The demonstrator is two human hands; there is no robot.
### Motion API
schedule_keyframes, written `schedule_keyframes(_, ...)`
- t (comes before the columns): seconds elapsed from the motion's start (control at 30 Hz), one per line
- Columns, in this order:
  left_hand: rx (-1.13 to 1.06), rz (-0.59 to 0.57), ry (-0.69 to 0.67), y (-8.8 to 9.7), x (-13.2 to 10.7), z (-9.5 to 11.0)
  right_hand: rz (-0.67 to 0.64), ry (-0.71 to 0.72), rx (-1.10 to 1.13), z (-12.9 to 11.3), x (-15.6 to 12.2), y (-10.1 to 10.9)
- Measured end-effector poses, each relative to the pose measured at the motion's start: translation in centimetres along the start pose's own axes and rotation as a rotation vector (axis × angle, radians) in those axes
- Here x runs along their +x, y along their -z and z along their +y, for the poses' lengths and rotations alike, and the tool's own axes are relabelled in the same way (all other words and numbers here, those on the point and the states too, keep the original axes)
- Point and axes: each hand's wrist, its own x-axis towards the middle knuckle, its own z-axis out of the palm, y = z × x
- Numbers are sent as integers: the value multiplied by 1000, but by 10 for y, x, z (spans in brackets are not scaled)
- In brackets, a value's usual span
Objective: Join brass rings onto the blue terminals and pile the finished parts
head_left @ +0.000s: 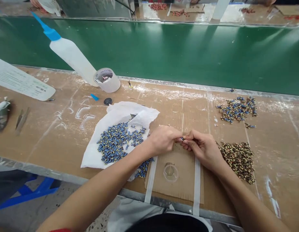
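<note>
My left hand and my right hand meet over a taped cardboard pad at the bench's front edge. Both are closed in a pinch on one small blue part held between their fingertips. To the left, a heap of small blue and yellow parts lies on white paper. A pile of dark yellowish parts lies just right of my right hand. Further back on the right is another pile of blue parts. A small clear round dish sits on the pad below my hands.
A white squeeze bottle with a blue nozzle leans on a roll of tape at the back left. A printed card, tweezers and a black button-like disc lie left. A green conveyor belt runs behind the bench.
</note>
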Motion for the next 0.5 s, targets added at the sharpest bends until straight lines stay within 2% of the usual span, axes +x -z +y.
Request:
schedule_keyframes(0.27,-20,19,7,0,2,3,-15,45,-93,-2,2,3)
schedule_keyframes(0.5,-47,-22,44,5,1,1,9,-15,-73,0,2,1)
